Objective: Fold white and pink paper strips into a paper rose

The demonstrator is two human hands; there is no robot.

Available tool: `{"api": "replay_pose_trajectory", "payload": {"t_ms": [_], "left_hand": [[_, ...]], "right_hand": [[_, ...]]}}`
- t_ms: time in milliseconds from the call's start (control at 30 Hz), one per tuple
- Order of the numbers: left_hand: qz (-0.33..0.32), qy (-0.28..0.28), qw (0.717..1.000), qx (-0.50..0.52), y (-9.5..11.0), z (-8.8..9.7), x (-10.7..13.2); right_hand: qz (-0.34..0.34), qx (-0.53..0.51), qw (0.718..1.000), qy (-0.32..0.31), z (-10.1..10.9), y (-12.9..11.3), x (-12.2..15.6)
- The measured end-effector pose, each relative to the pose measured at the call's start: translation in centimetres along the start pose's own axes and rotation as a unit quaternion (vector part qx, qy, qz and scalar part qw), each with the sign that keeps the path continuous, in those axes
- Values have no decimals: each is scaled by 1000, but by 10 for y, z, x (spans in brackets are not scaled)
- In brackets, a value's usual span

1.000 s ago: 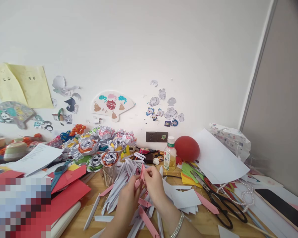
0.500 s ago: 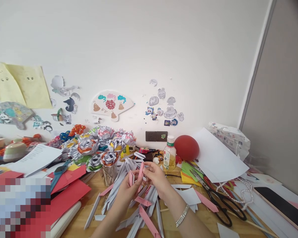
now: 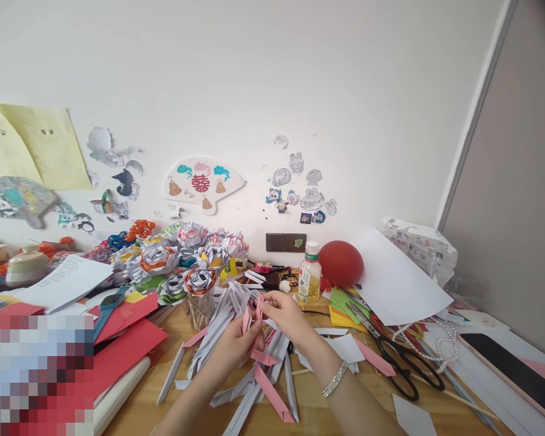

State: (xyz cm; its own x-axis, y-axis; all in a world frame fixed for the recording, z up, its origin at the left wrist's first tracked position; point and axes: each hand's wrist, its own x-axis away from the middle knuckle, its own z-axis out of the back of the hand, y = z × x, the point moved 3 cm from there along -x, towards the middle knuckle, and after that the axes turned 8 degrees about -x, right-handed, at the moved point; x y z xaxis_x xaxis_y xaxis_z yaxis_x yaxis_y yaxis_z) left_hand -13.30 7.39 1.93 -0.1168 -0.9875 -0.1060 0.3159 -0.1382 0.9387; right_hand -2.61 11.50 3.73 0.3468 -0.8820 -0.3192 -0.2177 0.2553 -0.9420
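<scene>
Both hands meet low in the middle of the view, above a heap of folded paper strips (image 3: 236,339) in grey-white and pink on the wooden table (image 3: 345,406). My left hand (image 3: 234,342) pinches the lower end of a folded pink paper strip (image 3: 249,316). My right hand (image 3: 286,315), with a silver bracelet on its wrist, grips the upper end of the same pink piece between thumb and fingers. The fingers of both hands are closed on the paper.
A jar of paper flowers (image 3: 195,272) stands just left of the hands. Black scissors (image 3: 390,363), a small bottle (image 3: 309,280), a red ball (image 3: 340,262), white sheets (image 3: 395,284) and a dark phone (image 3: 511,366) lie to the right. Red card (image 3: 127,342) and papers cover the left.
The view has tilted down a little and the hands sit slightly higher and further from me. The fingers have shifted along the pink folded piece, which stays held in both hands.
</scene>
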Motion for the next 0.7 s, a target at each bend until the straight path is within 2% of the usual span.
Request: {"api": "replay_pose_trajectory", "payload": {"t_ms": [133, 200, 267, 300, 367, 433, 467, 533, 600, 667, 700], "left_hand": [[-48, 49, 997, -46, 3, 0, -2], [-38, 82, 995, -49, 3, 4, -3], [-7, 131, 990, -47, -1, 11, -5], [11, 154, 987, -43, -4, 15, -7], [34, 191, 980, -39, -9, 24, -9], [39, 217, 975, -39, -14, 29, -11], [40, 223, 973, -39, -15, 31, -11], [41, 228, 972, -31, -18, 32, -12], [45, 228, 973, -18, -19, 32, -12], [46, 232, 972, -11, -20, 32, -13], [43, 233, 971, -12, -20, 33, -13]], "right_hand": [[3, 84, 996, 38, -1, 1, 1], [22, 158, 985, 61, -1, -5, 4], [52, 246, 966, 55, -1, -14, 8], [72, 294, 953, 20, -3, -18, 10], [121, 376, 910, -125, -13, -20, 16], [176, 431, 845, -263, -25, -13, 25], [207, 455, 813, -299, -31, -7, 29], [242, 511, 770, -296, -39, 5, 32], [250, 547, 745, -288, -44, 15, 34], [244, 553, 745, -282, -46, 18, 33], [237, 540, 756, -284, -46, 15, 32]]}}
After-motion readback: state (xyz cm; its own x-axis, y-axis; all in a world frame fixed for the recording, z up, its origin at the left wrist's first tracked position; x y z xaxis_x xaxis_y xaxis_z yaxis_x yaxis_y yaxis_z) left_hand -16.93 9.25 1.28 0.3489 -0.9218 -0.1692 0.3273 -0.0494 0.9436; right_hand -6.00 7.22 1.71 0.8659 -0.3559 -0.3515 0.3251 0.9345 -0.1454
